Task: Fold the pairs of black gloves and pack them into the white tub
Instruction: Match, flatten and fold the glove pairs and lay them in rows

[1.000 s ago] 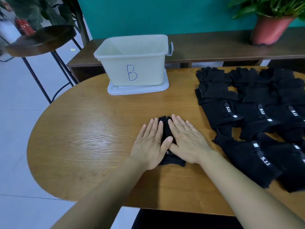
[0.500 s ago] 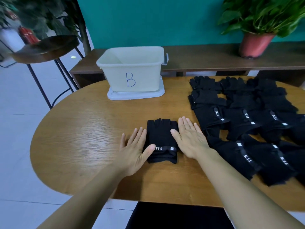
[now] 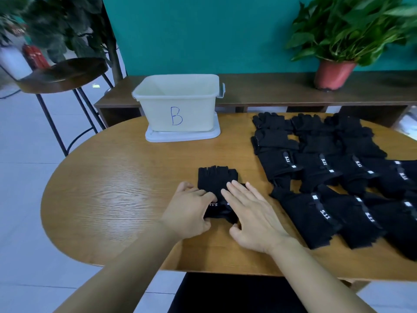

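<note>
A potted plant [image 3: 334, 73] stands on the bench [image 3: 270, 91] behind the table [image 3: 112, 199].

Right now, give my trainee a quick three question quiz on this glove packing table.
1. True or false: the white tub is marked with the letter A.
2. Which hand grips the cuff end of the glove pair? A, left; B, right; C, neither.
3. Fill in: the waiting gloves lie to the person's ____.
Key: 1 false, it reads B. 2 A: the left hand grips, the right hand rests straight-fingered on it. 3 right.
</note>
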A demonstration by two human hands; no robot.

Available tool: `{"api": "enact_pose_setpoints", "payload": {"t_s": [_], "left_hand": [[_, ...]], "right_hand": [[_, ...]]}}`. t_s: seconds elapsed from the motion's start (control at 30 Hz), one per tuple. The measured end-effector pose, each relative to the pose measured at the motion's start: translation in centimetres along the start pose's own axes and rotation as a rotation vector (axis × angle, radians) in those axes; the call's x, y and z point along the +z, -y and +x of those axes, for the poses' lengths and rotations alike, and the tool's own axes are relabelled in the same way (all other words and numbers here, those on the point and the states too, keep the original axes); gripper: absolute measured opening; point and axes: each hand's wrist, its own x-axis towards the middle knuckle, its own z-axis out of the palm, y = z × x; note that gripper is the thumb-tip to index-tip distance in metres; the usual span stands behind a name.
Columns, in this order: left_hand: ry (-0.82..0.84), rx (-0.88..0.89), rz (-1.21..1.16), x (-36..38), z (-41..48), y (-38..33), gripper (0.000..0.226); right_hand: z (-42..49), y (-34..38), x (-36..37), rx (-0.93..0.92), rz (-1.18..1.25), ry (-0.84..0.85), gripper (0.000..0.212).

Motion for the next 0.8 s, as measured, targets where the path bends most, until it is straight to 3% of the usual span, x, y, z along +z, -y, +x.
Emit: {"api": "enact_pose_setpoints", "payload": {"t_s": [0.17, 0.33, 0.47, 0.5, 0.63, 0.7, 0.8], "left_hand": [[0.007, -0.135, -0.208, -0.6, 0.3, -0.3, 0.041], [0.098, -0.263, -0.536, -2.2, 1.1, -0.4, 0.032], [0.294, -0.181, -0.468, -3.1, 0.5, -0.4, 0.073], [0.317, -0.176, -0.479, -2.9, 0.2, -0.3, 0.074], [0.195, -0.305, -0.697, -1.4, -0.9, 0.1, 0.024], [0.14, -0.364, -0.884, -1.1, -1.1, 0.0, 0.017], [0.13, -0.377, -0.959, -1.0, -1.0, -0.2, 0.022]], "right_hand": [[0.4, 0.1, -0.2, -0.002, 0.056, 0.005, 0.079], [0.9, -0.2, -0.5, 0.136, 0.259, -0.121, 0.035], [0.8, -0.2, -1.4, 0.255, 0.333, -0.111, 0.023], [0.7, -0.2, -1.4, 0.267, 0.337, -0.097, 0.023], [0.4, -0.3, -0.8, 0.294, 0.411, -0.068, 0.022], [0.2, -0.4, -0.8, 0.337, 0.455, -0.06, 0.028], [0.0, -0.7, -1.0, 0.361, 0.501, -0.061, 0.04]]}}
